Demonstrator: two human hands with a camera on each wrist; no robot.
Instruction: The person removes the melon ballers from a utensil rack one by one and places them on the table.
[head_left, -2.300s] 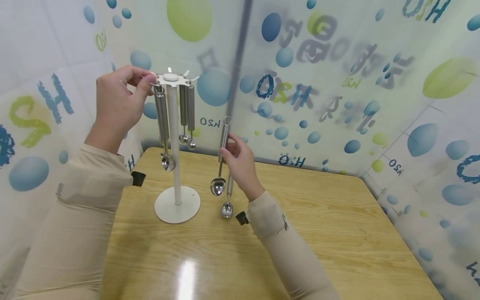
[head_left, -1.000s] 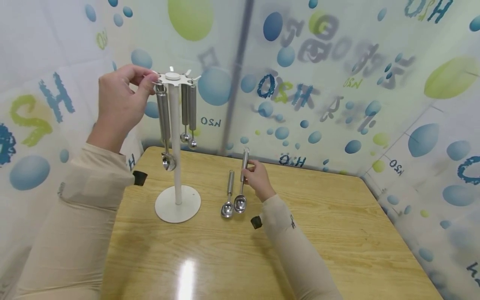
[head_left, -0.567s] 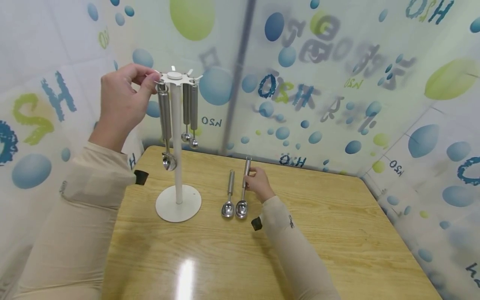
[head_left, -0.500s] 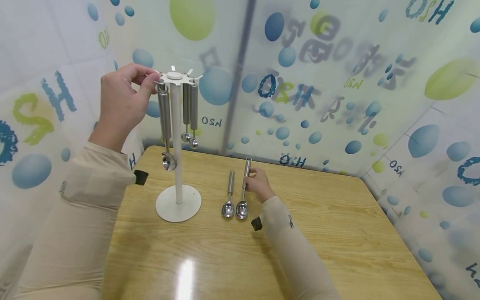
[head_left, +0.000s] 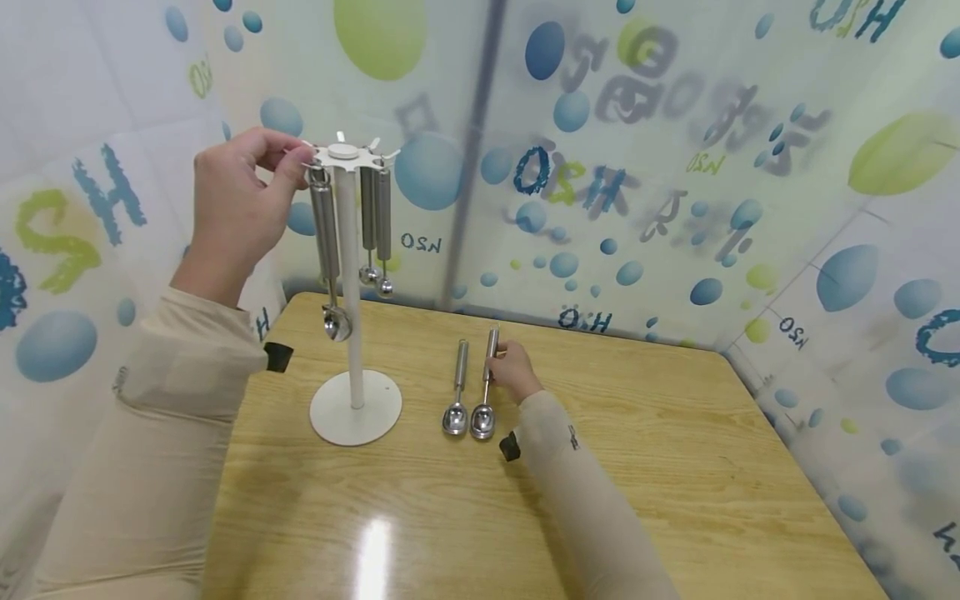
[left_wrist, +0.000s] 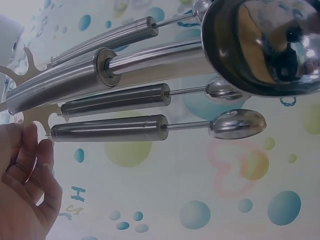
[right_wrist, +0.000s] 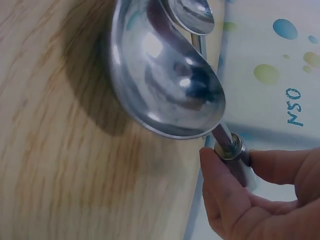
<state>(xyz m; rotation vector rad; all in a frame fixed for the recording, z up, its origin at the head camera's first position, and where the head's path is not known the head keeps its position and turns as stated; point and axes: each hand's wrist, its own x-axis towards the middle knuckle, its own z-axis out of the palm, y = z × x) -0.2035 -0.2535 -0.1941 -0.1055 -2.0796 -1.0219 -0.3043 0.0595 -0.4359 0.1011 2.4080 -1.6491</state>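
Observation:
The white utensil stand (head_left: 349, 292) stands upright on the table's left side. My left hand (head_left: 242, 204) pinches an edge of its hooked top. Several steel scoops (head_left: 384, 217) hang from the hooks around the pole; in the left wrist view a large scoop bowl (left_wrist: 265, 47) is closest to the camera. My right hand (head_left: 517, 371) pinches the handle of a steel scoop (head_left: 483, 422) low over the table, its bowl down at the tabletop. A second scoop (head_left: 455, 418) lies just left of it, roughly parallel. In the right wrist view the thumb and fingers (right_wrist: 225, 187) hold the handle near its neck.
The wooden table (head_left: 637, 483) extends to the right and front. Patterned curtain walls (head_left: 600, 167) enclose its back and sides. The stand's round white base (head_left: 330, 425) sits left of the two scoops.
My right hand has carried the scoop right and down from beside the stand to the table, alongside the other scoop. The left hand has stayed at the stand's top.

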